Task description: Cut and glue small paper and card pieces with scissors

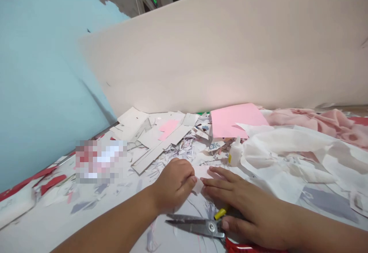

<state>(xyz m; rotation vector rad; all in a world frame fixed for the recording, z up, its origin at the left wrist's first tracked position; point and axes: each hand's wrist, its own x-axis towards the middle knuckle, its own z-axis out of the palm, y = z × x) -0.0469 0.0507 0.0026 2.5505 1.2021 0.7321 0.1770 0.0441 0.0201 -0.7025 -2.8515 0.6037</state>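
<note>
Pinching a small white paper scrap in my left fingers, right at its edge; my right fingers lie open just beside it, scissors just below them.

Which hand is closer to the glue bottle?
Right hand: it lies just below the glue bottle, not touching it. The left hand sits farther away, down and to the left.

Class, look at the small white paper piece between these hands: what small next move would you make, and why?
Probably pinch the small white paper piece with the right hand: its fingertips already lie beside it, while the left hand sits against its other side.
</note>
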